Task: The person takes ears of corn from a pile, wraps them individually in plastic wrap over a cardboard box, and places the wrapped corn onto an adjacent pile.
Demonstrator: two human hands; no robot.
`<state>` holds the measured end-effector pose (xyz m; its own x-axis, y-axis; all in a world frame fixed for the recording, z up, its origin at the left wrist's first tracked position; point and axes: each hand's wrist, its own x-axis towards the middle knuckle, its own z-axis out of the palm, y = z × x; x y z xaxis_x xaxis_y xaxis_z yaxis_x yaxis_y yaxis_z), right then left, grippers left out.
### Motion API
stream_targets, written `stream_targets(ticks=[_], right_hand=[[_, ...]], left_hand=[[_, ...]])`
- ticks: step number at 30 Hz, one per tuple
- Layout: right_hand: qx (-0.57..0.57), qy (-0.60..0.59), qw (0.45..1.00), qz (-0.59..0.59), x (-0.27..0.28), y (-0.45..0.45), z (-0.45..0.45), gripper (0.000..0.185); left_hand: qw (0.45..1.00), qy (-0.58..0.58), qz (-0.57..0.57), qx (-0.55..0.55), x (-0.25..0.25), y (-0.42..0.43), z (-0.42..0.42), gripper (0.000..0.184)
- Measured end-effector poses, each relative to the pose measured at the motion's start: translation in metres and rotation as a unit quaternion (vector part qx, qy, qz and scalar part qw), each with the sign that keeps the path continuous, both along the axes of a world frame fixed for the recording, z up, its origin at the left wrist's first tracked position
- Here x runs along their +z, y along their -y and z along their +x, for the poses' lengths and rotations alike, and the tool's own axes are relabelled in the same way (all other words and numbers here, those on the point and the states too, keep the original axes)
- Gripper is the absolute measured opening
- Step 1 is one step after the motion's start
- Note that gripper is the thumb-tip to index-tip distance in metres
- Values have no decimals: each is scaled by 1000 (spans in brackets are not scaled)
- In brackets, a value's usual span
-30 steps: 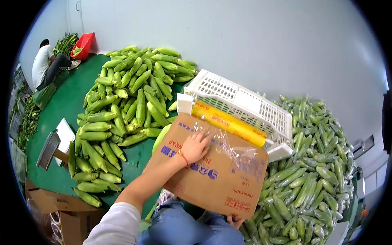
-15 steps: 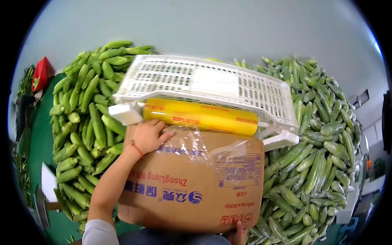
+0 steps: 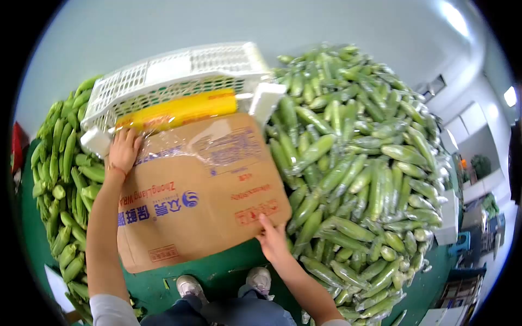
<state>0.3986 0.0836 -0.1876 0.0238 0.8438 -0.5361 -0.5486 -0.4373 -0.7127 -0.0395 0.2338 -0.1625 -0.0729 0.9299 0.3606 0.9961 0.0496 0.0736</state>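
My left hand [image 3: 124, 151] lies on the far left corner of a brown cardboard box [image 3: 217, 185], its fingers stretched towards a yellow roll of cling film [image 3: 179, 110]. Clear film [image 3: 193, 145] runs from the roll over the box top. At the box's near right corner, my right hand [image 3: 272, 239] grips the edge, thumb on top and the other fingers hidden underneath. The roll sits on a rod between white end blocks [image 3: 267, 102], in front of a white slatted plastic crate [image 3: 179, 68].
Unwrapped green corn cobs [image 3: 68, 163] are heaped at left. A large pile of film-wrapped corn [image 3: 364, 179] spreads along the right. My shoes [image 3: 190, 287] stand on the green floor [image 3: 217, 271] just below the box. A red object [image 3: 19, 144] is at far left.
The view has swung right, so box, roll and crate sit further left and look tilted. More of my right hand shows at the box corner, and my shoes have come into view.
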Motion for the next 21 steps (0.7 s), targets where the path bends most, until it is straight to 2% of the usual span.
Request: stream_targets(ticks=[3, 5, 7, 9, 10, 11, 12, 13, 14, 15, 17, 21], right_hand=[[-17, 7, 999, 28, -25, 2, 4, 67], [-26, -7, 998, 57, -20, 11, 6, 72], [-26, -10, 997, 75, -17, 29, 8, 79], [-8, 9, 997, 78, -24, 57, 12, 91], [22, 57, 994, 95, -36, 77, 18, 84], [65, 138, 982, 108, -43, 96, 26, 75], [116, 256, 946, 163, -81, 115, 41, 66], [156, 314, 910, 222, -124, 137, 69, 52], [153, 304, 920, 193, -120, 158, 77, 53], [114, 231, 957, 131, -107, 174, 77, 53], [49, 158, 985, 55, -82, 188, 78, 54], [-12, 148, 989, 12, -52, 184, 74, 55]], left_hand=[[999, 1, 42, 33, -7, 56, 34, 49], [989, -3, -129, 71, -7, 120, 40, 55], [987, -1, -153, 48, 3, 200, 50, 53], [983, 165, -78, 0, -36, 279, 29, 54], [932, 307, -160, 104, -24, 323, 44, 52], [881, 415, -176, 147, -24, 366, 54, 52], [828, 507, -175, 166, -25, 404, 66, 53], [778, 578, -172, 176, -24, 437, 78, 53], [730, 639, -165, 178, -24, 462, 93, 54], [682, 691, -159, 178, -22, 483, 109, 54], [609, 759, -153, 173, -19, 510, 127, 56], [531, 810, -184, 168, -13, 531, 148, 58]])
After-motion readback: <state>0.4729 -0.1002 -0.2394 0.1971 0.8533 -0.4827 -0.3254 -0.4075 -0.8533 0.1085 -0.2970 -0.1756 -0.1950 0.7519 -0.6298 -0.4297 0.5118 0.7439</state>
